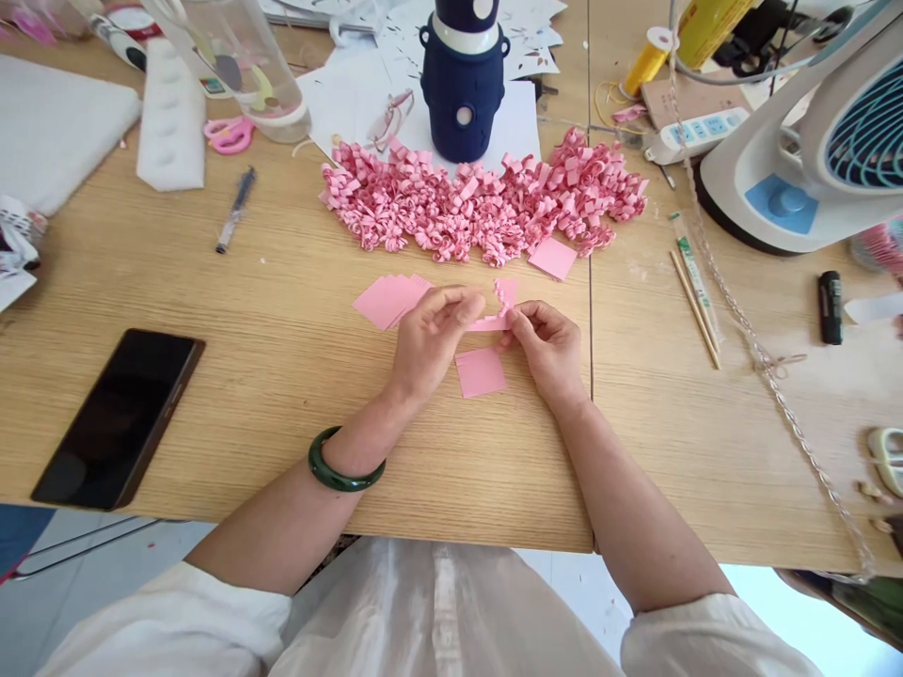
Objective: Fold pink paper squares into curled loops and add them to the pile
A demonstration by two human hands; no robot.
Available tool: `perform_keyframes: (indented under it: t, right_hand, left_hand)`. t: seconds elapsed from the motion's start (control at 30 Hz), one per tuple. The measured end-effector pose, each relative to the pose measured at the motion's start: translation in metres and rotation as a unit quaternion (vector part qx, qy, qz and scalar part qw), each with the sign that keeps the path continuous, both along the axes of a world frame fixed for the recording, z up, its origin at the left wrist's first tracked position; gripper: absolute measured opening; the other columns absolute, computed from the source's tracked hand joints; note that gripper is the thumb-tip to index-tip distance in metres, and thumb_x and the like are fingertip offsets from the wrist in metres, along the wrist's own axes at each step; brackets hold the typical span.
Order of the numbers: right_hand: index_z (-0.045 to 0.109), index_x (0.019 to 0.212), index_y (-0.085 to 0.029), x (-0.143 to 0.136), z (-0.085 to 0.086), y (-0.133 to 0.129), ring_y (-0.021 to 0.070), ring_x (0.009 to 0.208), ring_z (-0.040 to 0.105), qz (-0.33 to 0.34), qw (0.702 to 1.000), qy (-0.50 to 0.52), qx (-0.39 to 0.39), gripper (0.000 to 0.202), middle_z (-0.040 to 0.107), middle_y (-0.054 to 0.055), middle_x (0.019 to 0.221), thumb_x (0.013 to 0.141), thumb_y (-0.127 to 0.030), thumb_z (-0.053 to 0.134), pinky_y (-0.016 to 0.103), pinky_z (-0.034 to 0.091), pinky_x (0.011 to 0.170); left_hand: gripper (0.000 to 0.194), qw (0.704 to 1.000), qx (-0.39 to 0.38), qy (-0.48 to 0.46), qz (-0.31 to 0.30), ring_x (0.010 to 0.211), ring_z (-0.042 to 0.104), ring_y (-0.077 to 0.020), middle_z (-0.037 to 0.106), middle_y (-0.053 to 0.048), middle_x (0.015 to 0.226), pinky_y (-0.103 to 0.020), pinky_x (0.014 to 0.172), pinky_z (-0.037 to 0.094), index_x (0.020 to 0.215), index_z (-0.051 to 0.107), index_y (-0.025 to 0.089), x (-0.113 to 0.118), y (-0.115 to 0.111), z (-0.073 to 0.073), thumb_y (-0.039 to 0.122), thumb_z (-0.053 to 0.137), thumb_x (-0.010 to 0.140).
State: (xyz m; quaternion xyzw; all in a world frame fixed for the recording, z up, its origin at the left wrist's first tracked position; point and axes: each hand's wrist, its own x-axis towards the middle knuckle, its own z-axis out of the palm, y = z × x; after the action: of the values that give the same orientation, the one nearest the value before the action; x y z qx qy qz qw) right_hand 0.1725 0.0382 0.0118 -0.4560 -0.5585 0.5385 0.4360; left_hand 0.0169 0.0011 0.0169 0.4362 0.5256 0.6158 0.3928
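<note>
A pink paper strip point(488, 323) with cut, curled ends along one side is stretched between my hands just above the table. My left hand point(435, 340), with a dark green bangle point(339, 473) on its wrist, is closed at the strip's left end, its fingertips partly hidden. At the right end, my right hand point(548, 350) pinches the paper between thumb and fingers. Right below lies a square of pink paper point(481, 372). Fanned pink sheets point(388, 299) lie beside my left hand, and another pink square point(553, 258) sits farther back.
A wide heap of curled pink paper pieces point(451, 202) spreads behind my hands, before a dark blue bottle point(462, 103). To the left are a phone point(118, 418), a pen point(235, 209) and pink scissors point(229, 134). A fan point(783, 160), wooden sticks point(695, 310) and a marker point(831, 307) are right.
</note>
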Motion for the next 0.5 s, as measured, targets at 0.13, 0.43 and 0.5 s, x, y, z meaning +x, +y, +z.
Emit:
perform_keyframes:
  t: [0.13,0.43,0.5]
  right_hand:
    - [0.064,0.077,-0.021,0.0,-0.004,0.001,0.0114,0.056,0.06,-0.018,1.0,0.007,0.001,0.031,0.063,-0.003,0.061,0.084,-0.05,0.072,0.027,0.05,0.06]
    - [0.064,0.078,-0.021,-0.002,-0.002,0.0,0.0116,0.055,0.061,-0.015,1.0,0.009,0.006,0.033,0.063,-0.003,0.061,0.085,-0.052,0.071,0.027,0.051,0.061]
    - [0.064,0.078,-0.02,-0.002,-0.001,0.0,0.0115,0.056,0.061,-0.006,1.0,0.013,0.009,0.033,0.063,-0.003,0.062,0.085,-0.052,0.072,0.027,0.051,0.061]
  left_hand:
    - [0.026,0.984,0.108,0.066,0.124,0.08,0.067,-0.0134,0.07,-0.004,0.093,-0.027,0.078,0.057,0.095,0.074,0.022,0.001,-0.007,0.011,0.046,0.064,0.093]
    - [0.029,0.998,-0.059,-0.016,-0.012,0.054,0.066,-0.011,0.07,0.0,0.071,-0.024,0.056,0.058,0.088,0.075,0.017,0.01,-0.009,0.008,0.046,0.074,0.084]
    - [0.026,0.998,-0.063,-0.004,-0.023,0.056,0.067,-0.0114,0.072,0.0,0.073,-0.024,0.059,0.058,0.095,0.077,0.018,0.009,-0.009,0.006,0.042,0.075,0.083]
